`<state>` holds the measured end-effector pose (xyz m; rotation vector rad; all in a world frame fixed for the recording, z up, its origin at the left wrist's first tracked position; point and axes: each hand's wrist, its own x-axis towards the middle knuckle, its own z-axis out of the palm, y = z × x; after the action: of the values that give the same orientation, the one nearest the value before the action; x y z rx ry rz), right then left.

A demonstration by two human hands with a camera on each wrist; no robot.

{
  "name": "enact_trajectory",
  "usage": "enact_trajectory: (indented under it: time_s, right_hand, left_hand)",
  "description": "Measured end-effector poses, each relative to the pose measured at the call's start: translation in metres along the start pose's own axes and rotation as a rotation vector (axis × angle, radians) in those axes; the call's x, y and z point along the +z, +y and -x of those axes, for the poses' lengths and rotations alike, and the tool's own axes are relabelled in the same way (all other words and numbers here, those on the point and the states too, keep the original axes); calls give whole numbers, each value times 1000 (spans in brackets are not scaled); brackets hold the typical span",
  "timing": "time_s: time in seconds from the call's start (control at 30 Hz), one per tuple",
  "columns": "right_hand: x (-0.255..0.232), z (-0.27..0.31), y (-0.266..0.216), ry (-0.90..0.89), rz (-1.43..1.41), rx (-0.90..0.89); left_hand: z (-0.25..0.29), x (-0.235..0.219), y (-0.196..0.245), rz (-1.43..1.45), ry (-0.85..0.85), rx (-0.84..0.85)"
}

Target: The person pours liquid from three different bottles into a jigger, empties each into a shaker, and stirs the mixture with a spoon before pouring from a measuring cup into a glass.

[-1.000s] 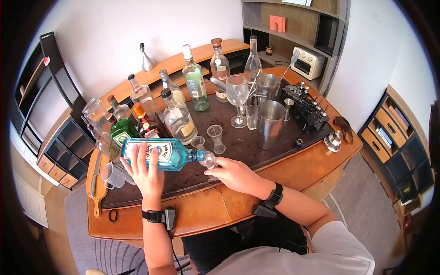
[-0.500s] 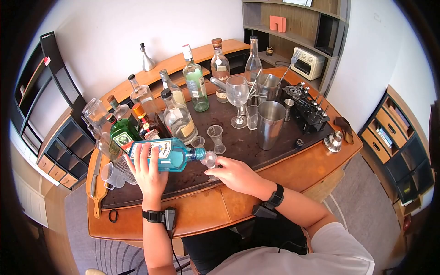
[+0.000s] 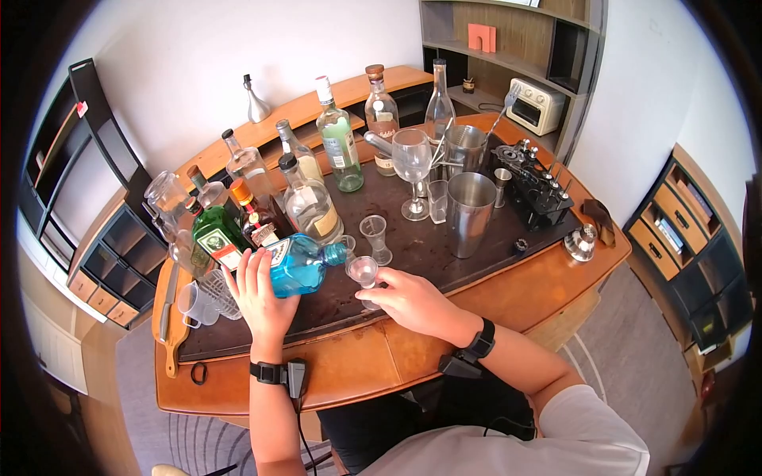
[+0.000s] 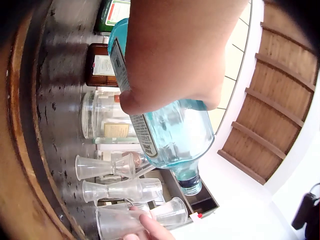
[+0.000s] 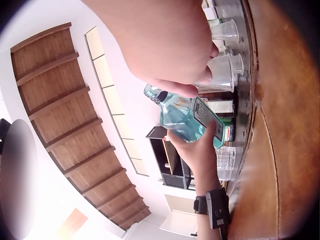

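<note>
A blue glass bottle (image 3: 298,263) is tilted above the dark bar mat (image 3: 432,250), its open neck pointing right and slightly up. My left hand (image 3: 264,295) grips its body from the near side. Just right of the neck, my right hand (image 3: 406,301) pinches a clear double-ended jigger (image 3: 364,274) standing upright on the mat. In the left wrist view the bottle (image 4: 170,135) fills the middle and the held jigger (image 4: 142,220) is at the bottom. From the right wrist, my right hand (image 5: 165,45) covers the jigger (image 5: 220,70), with the bottle (image 5: 187,117) behind it.
Several liquor bottles (image 3: 308,202) crowd the back left of the mat. A second jigger (image 3: 375,236), a wine glass (image 3: 411,163), steel shaker tins (image 3: 468,205) and a black rack (image 3: 532,186) stand behind. A plastic cup (image 3: 194,304) and a wooden board (image 3: 168,325) lie left.
The bottle has swung from lying level with its neck over the jigger to a more raised tilt, its neck drawn back from the jigger. My right hand stays on the jigger.
</note>
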<state>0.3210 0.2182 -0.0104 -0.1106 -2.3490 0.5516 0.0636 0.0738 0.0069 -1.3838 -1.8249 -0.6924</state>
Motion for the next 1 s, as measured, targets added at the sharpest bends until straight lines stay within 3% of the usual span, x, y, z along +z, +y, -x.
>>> enact_trajectory:
  time_s: [0.17, 0.6, 0.9, 1.0]
  right_hand:
    - [-3, 1, 0, -16, 17, 21]
    - [-36, -7, -7, 52, 59, 76]
    - [-87, -25, 4, 299, -259, 250]
    - [-99, -26, 18, 350, -709, 517]
  left_hand:
    - [0, 0, 3, 60, -13, -125]
    - [4, 9, 1, 133, 23, -195]
    - [4, 7, 1, 152, 17, -218]
    - [5, 9, -1, 139, 25, -210]
